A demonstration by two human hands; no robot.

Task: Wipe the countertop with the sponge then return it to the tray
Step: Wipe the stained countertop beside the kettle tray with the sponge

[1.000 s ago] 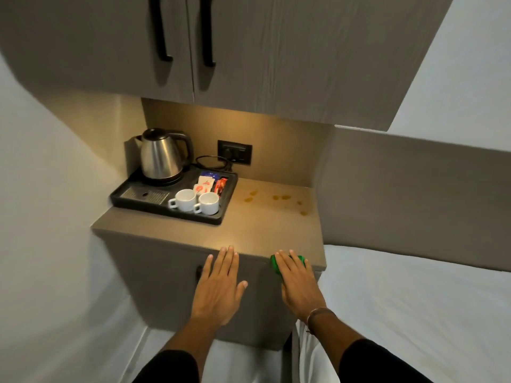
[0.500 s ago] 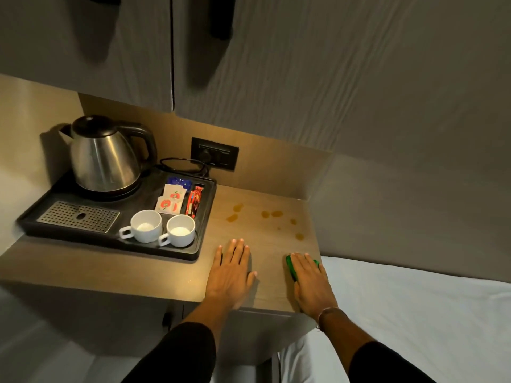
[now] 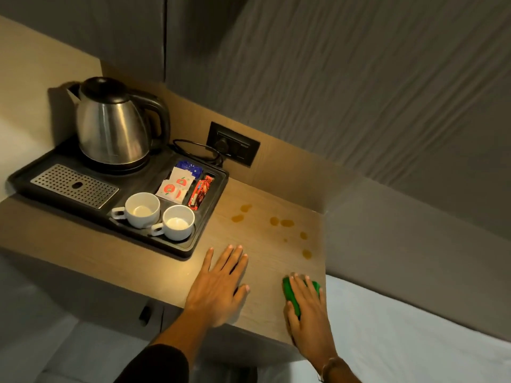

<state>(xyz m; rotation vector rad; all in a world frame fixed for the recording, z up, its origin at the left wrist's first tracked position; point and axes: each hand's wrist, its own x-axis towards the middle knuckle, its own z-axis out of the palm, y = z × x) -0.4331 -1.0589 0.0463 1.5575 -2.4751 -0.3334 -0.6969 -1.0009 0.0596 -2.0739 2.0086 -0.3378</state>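
A green sponge (image 3: 291, 295) lies at the front right corner of the wooden countertop (image 3: 265, 261), mostly covered by my right hand (image 3: 308, 310), which presses flat on it. My left hand (image 3: 218, 283) rests flat on the counter beside it, fingers spread, holding nothing. Several brown stains (image 3: 280, 223) dot the counter beyond the hands. A black tray (image 3: 206, 219) sits at the left of the counter.
The tray carries a steel kettle (image 3: 113, 125), two white cups (image 3: 157, 215), sachets (image 3: 179, 183) and a drip grate (image 3: 74, 185). A wall socket (image 3: 233, 143) with the kettle's cord sits behind. Cabinets hang overhead; a white bed (image 3: 414, 341) lies to the right.
The view has come closer and lower over the counter. Both hands have slid forward from the front edge onto the countertop, the right one keeping the sponge under it.
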